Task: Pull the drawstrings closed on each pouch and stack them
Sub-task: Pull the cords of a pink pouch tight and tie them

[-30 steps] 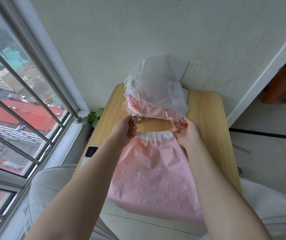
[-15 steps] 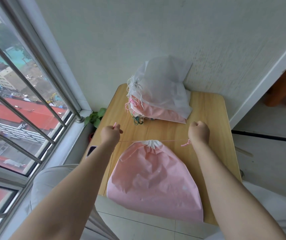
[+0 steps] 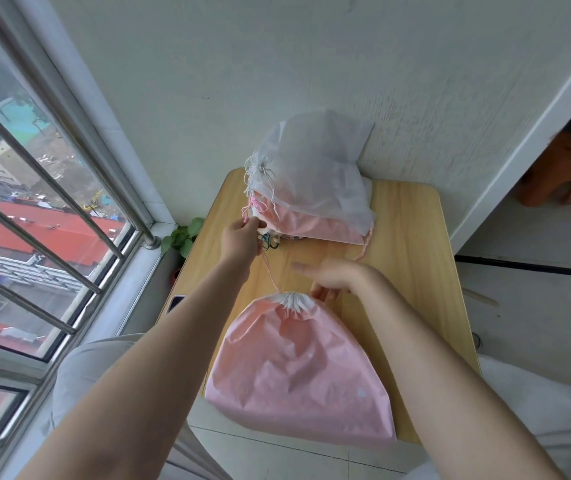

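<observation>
A cinched pink pouch (image 3: 297,372) overhangs the near edge of the wooden table (image 3: 412,237), with bare wood between it and the stack of pouches (image 3: 311,188) by the wall. The left hand (image 3: 240,239) pinches its pink drawstring (image 3: 270,275), now raised toward the stack; the right hand (image 3: 329,277), having let go, hovers with fingers loose beside the gathered mouth.

Bright, even daylight from window (image 3: 34,237) at left. Soft, faint shadows. Strong wide-angle bending at edges. Slight motion blur throughout.
</observation>
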`<state>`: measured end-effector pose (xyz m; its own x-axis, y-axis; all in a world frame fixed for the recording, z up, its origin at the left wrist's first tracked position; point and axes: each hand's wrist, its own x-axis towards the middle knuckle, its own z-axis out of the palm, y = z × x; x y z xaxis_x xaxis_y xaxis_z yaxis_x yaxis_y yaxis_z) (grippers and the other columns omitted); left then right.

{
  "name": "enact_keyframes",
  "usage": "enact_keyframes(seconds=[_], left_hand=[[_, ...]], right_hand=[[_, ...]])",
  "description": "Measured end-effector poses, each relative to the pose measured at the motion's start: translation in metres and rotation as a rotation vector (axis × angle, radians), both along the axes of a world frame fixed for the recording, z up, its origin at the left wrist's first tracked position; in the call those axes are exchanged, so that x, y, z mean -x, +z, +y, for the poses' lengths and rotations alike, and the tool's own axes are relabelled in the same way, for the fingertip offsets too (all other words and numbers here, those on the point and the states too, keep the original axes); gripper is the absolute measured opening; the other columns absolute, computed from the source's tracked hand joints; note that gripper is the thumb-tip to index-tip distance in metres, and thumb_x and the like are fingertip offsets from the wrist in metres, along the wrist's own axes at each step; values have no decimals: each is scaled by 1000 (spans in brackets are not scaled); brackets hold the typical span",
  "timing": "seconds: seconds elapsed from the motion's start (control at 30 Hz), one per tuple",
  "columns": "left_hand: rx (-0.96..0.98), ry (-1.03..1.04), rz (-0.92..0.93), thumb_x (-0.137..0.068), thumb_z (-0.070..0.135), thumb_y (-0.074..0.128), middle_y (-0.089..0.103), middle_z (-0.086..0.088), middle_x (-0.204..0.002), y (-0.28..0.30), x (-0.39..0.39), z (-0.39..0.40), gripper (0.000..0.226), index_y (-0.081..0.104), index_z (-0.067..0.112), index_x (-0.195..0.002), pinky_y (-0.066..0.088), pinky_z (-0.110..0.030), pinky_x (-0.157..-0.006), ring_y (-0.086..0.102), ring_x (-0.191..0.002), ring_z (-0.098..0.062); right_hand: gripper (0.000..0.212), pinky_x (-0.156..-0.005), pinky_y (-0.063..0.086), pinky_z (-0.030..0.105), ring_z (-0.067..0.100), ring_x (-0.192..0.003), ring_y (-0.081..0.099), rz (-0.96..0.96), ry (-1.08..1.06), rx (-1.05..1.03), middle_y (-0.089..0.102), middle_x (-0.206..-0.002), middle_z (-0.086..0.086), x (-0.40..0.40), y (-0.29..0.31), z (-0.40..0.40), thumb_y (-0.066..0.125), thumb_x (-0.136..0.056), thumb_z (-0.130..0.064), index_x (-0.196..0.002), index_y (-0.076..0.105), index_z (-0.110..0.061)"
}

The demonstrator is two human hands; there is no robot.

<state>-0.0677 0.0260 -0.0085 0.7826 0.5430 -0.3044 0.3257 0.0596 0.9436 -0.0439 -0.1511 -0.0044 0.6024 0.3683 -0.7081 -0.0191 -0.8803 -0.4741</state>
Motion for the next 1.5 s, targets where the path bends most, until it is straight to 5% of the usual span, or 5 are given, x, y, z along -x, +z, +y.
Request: enact_keyframes(seconds=[0.3,0.6,0.83,1.3,1.5], left_hand=[[-130,-104,-28,-94,18,51,48,-3,-65,20,-7,-3,22,67,11,-79,40,-29,-60,45,-59,-18],[-1142,-59,343,-87,54,55,55,-7,-114,27,1,32,44,64,16,-106,36,-44,-95,45,-115,-29],[-873,-704,721,-92,62,47,62,4,-63,5,19,10,59,64,12,-63,49,-29,-65,58,-61,-14],[149,-383,83,-90,23,69,75,-11,-89,-5,37,-5,18,74,7,-96,57,-40,-85,71,-88,-32],[-227,-506,214,-94,21,61,62,-3,-65,4,41,-16,20,77,10,-91,45,-18,-56,50,-48,-10]], right_hand=[[16,-46,31,22,12,-55,50,24,-295,-478,63,-70,1,-1,-24,8,68,-88,-21,-75,64,-12],[20,-43,38,21,13,-46,55,74,-547,-699,65,-64,10,5,-26,10,59,-96,-10,-77,60,-3],[17,-45,39,22,14,-52,57,-55,-517,-637,67,-70,8,4,-24,19,57,-95,-10,-78,60,-8],[19,-53,48,28,20,-56,59,-81,-544,-679,65,-73,15,11,-28,20,55,-98,-15,-85,59,-3],[14,-69,55,32,18,-70,64,-271,-628,-785,69,-78,8,1,-17,18,66,-87,-20,-79,68,-9]])
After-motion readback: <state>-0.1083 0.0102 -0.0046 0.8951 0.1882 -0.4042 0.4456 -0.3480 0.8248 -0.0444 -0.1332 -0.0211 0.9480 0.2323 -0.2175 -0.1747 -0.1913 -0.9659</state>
